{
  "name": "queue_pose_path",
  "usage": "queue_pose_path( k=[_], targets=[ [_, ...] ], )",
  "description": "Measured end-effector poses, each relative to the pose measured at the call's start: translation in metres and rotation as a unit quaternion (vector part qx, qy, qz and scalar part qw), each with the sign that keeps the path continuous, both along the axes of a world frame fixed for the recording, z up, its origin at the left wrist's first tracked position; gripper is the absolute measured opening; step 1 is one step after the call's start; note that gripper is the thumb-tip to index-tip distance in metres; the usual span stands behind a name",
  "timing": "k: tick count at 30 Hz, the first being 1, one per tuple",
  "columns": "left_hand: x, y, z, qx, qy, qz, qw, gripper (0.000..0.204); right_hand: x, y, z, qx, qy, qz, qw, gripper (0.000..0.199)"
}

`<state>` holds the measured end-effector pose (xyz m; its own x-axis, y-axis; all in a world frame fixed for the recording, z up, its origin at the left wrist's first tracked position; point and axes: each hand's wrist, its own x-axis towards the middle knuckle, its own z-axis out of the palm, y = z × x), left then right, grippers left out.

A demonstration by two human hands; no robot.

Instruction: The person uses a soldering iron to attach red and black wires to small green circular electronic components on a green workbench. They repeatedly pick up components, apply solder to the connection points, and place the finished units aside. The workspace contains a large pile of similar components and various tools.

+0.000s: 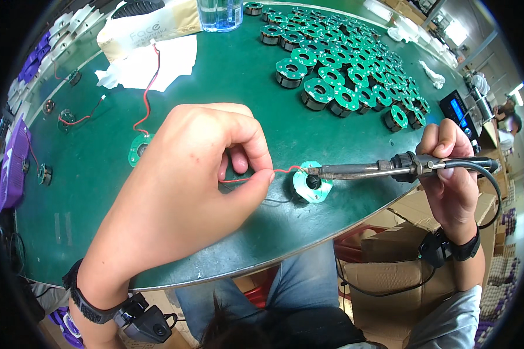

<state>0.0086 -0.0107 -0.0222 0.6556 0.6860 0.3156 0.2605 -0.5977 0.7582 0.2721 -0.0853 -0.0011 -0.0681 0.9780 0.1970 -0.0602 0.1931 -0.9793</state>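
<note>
My left hand (pixel 198 180) pinches a thin red wire (pixel 285 170) between thumb and forefinger. The wire's end reaches the upper left edge of a round green circuit board (pixel 320 191) with a dark center, lying on the green table. A thin dark wire (pixel 278 200) runs below the red one toward the same board. My right hand (pixel 448 168) grips a soldering iron (pixel 384 168) from the right, held nearly level. Its tip meets the board's upper left edge, close to the wire end. Whether solder is melted there is too small to tell.
Many round green boards on dark motor-like bases (pixel 343 99) crowd the far right. Another board (pixel 138 149) with a red wire lies behind my left hand. White paper (pixel 157 64), a tissue pack (pixel 148 29) and a clear blue container (pixel 220 14) stand farther back; a blue-lit display unit (pixel 457 110) is at right.
</note>
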Motion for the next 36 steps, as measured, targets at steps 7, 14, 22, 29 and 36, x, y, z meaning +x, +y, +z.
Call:
queue_pose_path(
  k=[7,14,22,29,36],
  targets=[
    [0.0,-0.001,0.0,-0.002,-0.006,0.007,1.0,0.007,-0.001,-0.001,0.001,-0.006,-0.002,-0.003,1.0,0.016],
    [0.0,-0.001,-0.001,0.003,-0.009,0.013,1.0,0.007,-0.001,0.001,-0.002,-0.003,0.005,-0.011,1.0,0.016],
    [0.0,-0.002,-0.002,-0.004,-0.016,0.016,1.0,0.007,-0.002,0.0,0.0,-0.014,0.001,-0.014,1.0,0.015],
    [-0.007,-0.004,0.015,-0.036,0.014,0.054,0.998,0.008,0.006,-0.002,0.012,0.005,0.031,-0.064,0.997,0.018],
    [-0.012,-0.002,0.027,-0.054,-0.005,0.072,0.996,0.007,0.035,0.005,0.017,-0.006,0.12,-0.126,0.985,0.038]
  ],
)
